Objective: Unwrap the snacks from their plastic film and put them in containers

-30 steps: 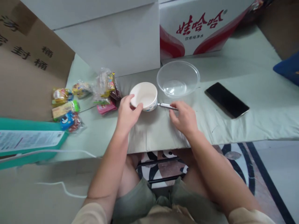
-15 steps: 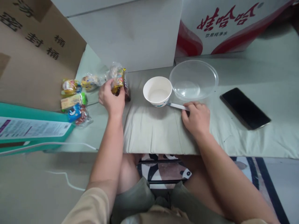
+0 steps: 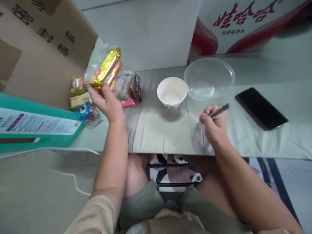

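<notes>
Lifting the snack packets in your left hand, right hand gripping the metal utensil; next, bring them over the white bowl.

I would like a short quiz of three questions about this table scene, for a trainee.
1. True or false: the left hand holds a snack packet lifted above the table.
2. What does the right hand hold? A) phone B) metal tool C) bowl
3. Fill in: just right of the white bowl stands a clear ____ bowl.

Key: 1 true; 2 B, a thin metal tool; 3 plastic.
</notes>
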Available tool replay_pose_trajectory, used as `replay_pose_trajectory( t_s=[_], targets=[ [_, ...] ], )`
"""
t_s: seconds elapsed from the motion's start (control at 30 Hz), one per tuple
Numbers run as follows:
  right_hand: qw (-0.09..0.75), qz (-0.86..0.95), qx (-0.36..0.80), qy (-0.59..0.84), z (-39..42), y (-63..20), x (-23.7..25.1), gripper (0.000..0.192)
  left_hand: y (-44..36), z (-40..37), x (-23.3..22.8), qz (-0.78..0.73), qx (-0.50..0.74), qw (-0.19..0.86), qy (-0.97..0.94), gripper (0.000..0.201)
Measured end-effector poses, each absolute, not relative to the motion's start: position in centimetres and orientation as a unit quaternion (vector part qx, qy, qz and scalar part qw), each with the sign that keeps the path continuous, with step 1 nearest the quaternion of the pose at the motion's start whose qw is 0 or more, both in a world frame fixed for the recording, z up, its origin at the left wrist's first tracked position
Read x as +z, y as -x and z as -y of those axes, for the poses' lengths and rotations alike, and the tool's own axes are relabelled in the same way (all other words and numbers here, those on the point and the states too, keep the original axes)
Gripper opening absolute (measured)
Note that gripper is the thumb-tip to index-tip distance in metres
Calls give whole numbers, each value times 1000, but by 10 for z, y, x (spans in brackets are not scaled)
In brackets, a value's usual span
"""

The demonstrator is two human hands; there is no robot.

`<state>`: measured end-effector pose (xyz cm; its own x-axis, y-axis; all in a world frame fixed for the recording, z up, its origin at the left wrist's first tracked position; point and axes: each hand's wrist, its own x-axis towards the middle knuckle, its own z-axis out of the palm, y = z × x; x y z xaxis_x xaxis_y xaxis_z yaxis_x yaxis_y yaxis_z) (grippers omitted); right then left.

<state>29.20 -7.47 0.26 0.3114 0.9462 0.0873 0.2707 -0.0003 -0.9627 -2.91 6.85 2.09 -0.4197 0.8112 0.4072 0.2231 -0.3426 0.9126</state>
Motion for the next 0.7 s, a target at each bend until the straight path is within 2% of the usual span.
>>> replay_pose_trajectory(
  t_s=[0.1,0.17,0.33,0.5,0.6,0.7],
  targets=[
    [502,511,472,514,64,-265,1,33,8,-52,30,-490,753,252,-360,36],
    [484,538,497,478,49,-250,0,41,-5,-40,34,-468,748,305,-357,31],
    [486,570,501,434,18,-237,-3,56,-12,-18,34,-462,705,400,-360,25],
    [516,380,612,464,33,-238,5,57,-11,-5,28,-391,632,531,-407,18],
    [481,297,692,449,49,-239,17,64,-19,-2,21,-309,546,599,-498,18],
    [419,304,731,445,60,-239,23,69,-31,1,14,-301,513,609,-524,21]
  ],
)
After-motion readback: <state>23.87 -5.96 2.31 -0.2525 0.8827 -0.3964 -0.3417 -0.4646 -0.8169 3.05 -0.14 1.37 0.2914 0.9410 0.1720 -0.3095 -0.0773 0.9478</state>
